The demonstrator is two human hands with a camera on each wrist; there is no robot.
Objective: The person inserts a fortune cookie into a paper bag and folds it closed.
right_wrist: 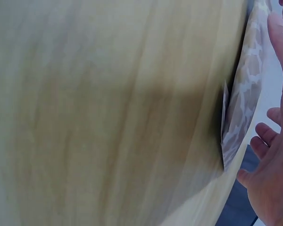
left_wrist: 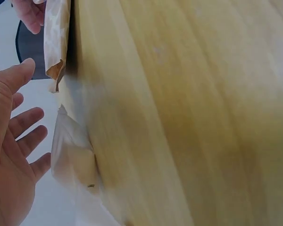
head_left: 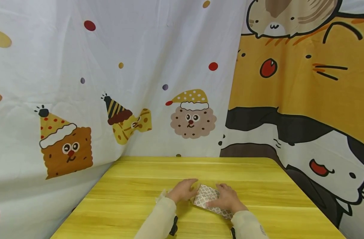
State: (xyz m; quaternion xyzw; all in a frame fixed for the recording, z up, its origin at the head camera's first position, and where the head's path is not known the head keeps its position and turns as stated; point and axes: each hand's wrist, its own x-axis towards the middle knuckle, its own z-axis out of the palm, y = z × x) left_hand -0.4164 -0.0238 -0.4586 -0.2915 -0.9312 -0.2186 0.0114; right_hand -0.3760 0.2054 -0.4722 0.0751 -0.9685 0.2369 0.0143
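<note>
A flat paper packet with a grey-and-white lattice print lies on the yellow wood-grain table. My right hand is over its right part, thumb stretched across the printed face. In the right wrist view the fingers of that hand are spread beside the packet. At the packet's left end is my left hand, its fingers apart in the left wrist view and holding nothing. That view shows the packet's near end with a brown inner side. A translucent crumpled piece sits close to the left fingers.
The yellow table runs back to a white curtain printed with cartoon biscuits. At the right hangs a cloth with large cartoon cats. A dark band is at the left wrist.
</note>
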